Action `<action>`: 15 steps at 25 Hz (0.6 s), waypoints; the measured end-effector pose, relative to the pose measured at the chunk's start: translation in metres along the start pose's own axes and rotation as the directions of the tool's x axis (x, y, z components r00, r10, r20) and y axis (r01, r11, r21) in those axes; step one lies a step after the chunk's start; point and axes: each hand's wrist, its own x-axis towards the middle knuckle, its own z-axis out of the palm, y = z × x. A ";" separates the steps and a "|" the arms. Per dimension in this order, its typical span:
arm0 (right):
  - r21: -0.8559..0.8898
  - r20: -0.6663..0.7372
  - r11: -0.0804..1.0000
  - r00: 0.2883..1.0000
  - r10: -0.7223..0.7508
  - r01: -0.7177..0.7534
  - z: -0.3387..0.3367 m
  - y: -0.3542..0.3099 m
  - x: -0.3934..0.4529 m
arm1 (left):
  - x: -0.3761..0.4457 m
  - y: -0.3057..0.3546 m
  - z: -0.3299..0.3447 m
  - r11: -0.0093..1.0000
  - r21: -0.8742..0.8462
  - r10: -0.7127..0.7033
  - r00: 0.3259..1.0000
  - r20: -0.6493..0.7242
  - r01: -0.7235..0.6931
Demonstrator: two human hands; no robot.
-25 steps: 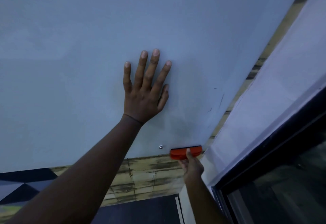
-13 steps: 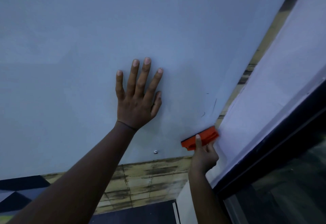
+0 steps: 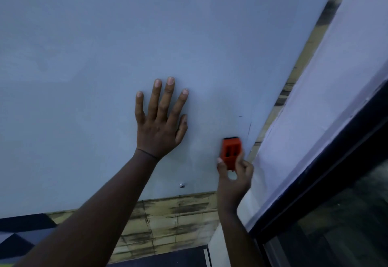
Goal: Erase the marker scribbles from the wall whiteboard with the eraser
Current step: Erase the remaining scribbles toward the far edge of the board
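The wall whiteboard (image 3: 147,35) fills most of the view, pale and nearly bare. A few thin dark marker strokes (image 3: 249,128) remain near its lower right corner. My left hand (image 3: 160,126) lies flat on the board with fingers spread. My right hand (image 3: 234,175) grips the lower end of an orange eraser (image 3: 231,151), which stands upright against the board just left of the strokes.
A small metal screw head (image 3: 182,185) sits near the board's bottom edge. Below the board is a stained yellowish wall strip (image 3: 178,214). To the right a pale wall (image 3: 315,109) meets a dark-framed window (image 3: 336,182).
My right hand lifted the eraser from below the board's bottom edge up onto the board and turned it from lying sideways to upright. My left hand stays flat on the board.
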 end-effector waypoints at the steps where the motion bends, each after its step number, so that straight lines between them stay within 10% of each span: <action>1: 0.078 -0.065 0.989 0.990 0.128 -0.122 -0.001 0.002 0.010 | 0.000 0.000 0.000 1.000 -0.002 0.000 1.000 -0.003 0.000; 5: 0.190 -0.030 0.802 0.813 0.581 -0.566 -0.005 0.035 0.007 | -0.001 0.000 0.000 1.000 -0.016 -0.001 1.000 -0.002 0.001; 9: 0.297 0.312 0.192 0.285 0.906 -0.935 -0.008 0.074 -0.048 | -0.002 0.000 0.000 1.000 -0.005 0.001 1.000 -0.005 -0.001; 12: 0.338 0.399 0.152 0.287 0.871 -0.929 -0.006 0.082 -0.059 | -0.001 0.000 -0.001 1.000 -0.008 0.012 1.000 -0.004 -0.012; 15: 0.402 0.218 0.356 0.465 0.858 -0.844 -0.002 0.064 -0.043 | -0.003 0.000 0.000 1.000 -0.006 0.014 1.000 0.000 -0.014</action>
